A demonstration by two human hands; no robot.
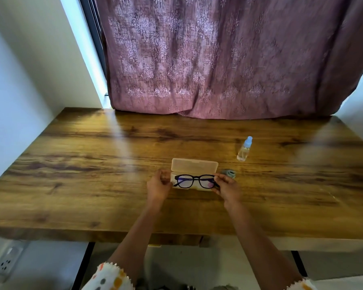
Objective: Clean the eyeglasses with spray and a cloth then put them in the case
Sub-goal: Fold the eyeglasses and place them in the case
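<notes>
Pinching glossy black eyeglasses (195,181) with right hand (226,188) above open, translucent plastic case (194,166); cupping case's end with curled left hand (158,185), hold unclear.

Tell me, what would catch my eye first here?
Black eyeglasses are held mid-table over an open pale case, the right hand pinching one end, the left hand at the case's other end. A mauve curtain fills the back; a spray bottle stands farther right.

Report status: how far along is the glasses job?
Cleaning looks done, unconfirmed: bottle stands aside, cloth lies beside the open case. In hand: right hand pinches the glasses over the case, left hand at its left end. Left: seat glasses, close case.
</notes>
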